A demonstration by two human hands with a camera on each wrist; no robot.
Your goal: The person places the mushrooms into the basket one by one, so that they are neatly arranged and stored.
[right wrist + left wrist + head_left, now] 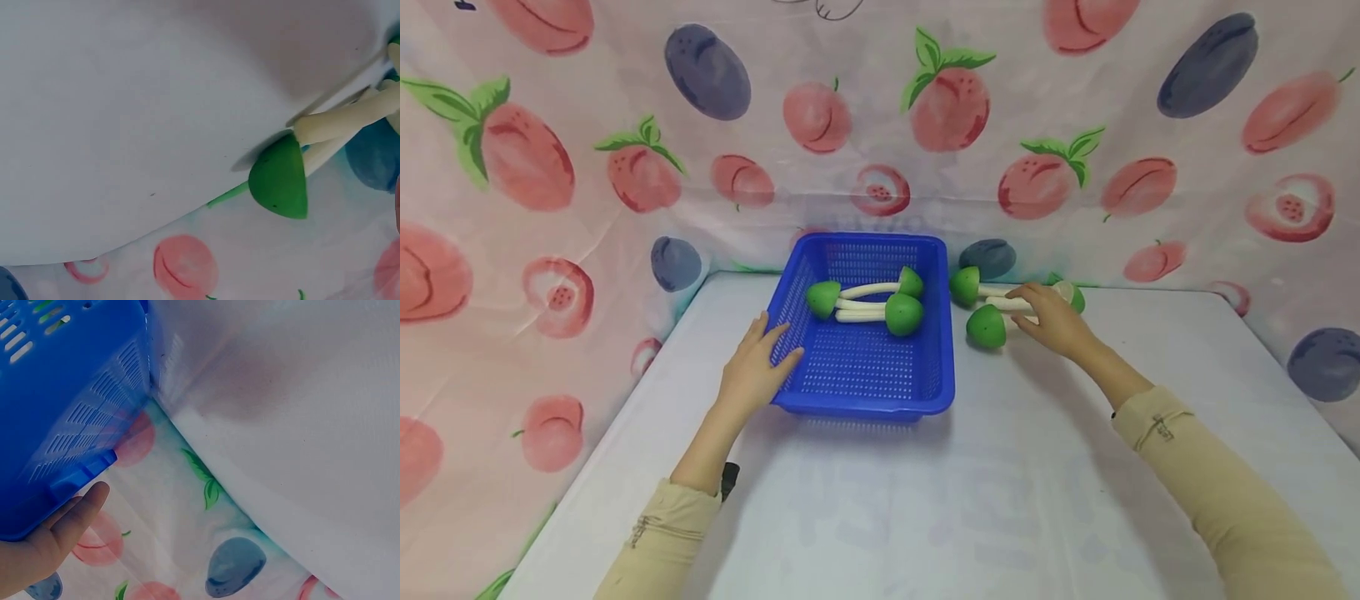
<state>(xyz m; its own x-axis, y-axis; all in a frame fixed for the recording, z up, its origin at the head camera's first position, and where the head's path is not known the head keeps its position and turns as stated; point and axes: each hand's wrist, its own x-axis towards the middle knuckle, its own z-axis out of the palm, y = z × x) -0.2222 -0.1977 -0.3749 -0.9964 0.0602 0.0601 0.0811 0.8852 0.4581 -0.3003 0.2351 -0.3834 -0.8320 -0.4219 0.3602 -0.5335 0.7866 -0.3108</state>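
Three green-capped toy mushrooms already in blue basket; three more left on table at basket's 3 o'clock. Right hand grip closing on one stem; left hand relaxed, steadying basket at 9 o'clock.

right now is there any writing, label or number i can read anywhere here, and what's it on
No readable text anywhere.
Small dark mark on the right sleeve: too small and blurred to read.
Similar mark on the left sleeve: also unreadable.
Blue basket, green-capped toy mushrooms and fruit-print cloth: no lettering visible.
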